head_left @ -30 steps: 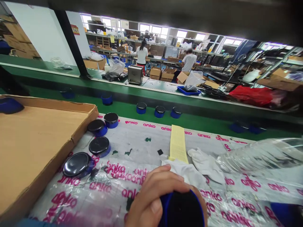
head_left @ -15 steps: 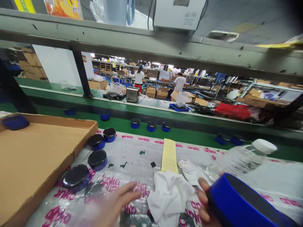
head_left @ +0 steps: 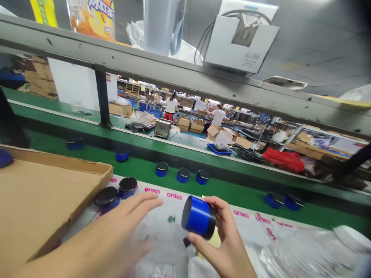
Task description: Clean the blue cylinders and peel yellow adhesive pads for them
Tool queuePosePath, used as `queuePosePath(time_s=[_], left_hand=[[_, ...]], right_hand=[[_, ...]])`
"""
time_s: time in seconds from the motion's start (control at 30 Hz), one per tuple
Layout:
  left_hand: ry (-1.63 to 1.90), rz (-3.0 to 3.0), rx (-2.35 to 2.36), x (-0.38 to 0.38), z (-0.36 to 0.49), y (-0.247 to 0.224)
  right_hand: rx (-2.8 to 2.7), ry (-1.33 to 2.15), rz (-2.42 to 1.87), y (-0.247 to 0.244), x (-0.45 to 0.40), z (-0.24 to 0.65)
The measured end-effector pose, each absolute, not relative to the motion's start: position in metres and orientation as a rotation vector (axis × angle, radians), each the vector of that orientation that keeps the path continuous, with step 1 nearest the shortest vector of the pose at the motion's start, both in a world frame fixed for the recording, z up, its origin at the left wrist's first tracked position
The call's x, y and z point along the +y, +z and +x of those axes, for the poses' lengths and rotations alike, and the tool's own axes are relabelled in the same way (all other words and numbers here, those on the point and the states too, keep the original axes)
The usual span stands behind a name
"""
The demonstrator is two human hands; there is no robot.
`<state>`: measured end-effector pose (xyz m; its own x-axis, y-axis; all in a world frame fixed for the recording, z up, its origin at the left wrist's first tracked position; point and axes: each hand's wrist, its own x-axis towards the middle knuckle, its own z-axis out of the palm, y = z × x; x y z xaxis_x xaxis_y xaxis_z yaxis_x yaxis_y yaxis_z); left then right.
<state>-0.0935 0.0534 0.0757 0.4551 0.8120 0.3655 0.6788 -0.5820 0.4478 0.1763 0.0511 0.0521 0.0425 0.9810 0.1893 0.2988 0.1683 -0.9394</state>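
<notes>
R hand raised, pinching blue speaker sideways, L hand outstretched, fingers spread flat

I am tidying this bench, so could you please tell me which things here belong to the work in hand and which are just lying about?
In hand:
right hand holding blue cylinder
left hand reaching over the printed plastic sheet
blue cylinders by the tray
blue cylinders on the green belt

Lying about:
cardboard tray
yellow paper strip
snack bag on the shelf
grey box

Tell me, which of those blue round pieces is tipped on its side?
The one in the right hand: this blue piece is held off the table, turned sideways. The others sit flat, dark tops up.
</notes>
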Motion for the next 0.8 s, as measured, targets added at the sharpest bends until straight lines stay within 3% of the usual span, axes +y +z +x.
queuePosePath(time_s=[0.03, 0.13, 0.3, 0.47, 0.67, 0.8], left_hand=[[0.574, 2.485, 1.263, 0.064, -0.084, 0.090], [0.423, 2.509, 1.144, 0.089, -0.059, 0.115], [0.211, 2.463, 1.012, 0.119, -0.047, 0.105], [0.514, 2.334, 1.199, 0.164, -0.085, 0.092], [0.754, 2.139, 1.309, 0.206, -0.137, 0.089], [0.849, 1.902, 1.291, 0.214, -0.147, 0.090]], right_hand=[[-1.483, 0.857, -1.321, 0.056, 0.055, 0.173], [-1.604, 0.799, -1.336, 0.058, 0.071, 0.164], [-1.834, 0.784, -1.362, 0.047, 0.100, 0.145], [-2.095, 0.766, -1.442, 0.050, 0.152, 0.135], [-2.289, 0.266, -1.781, 0.020, 0.262, 0.125], [-2.409, 0.026, -1.785, -0.007, 0.296, 0.106]])
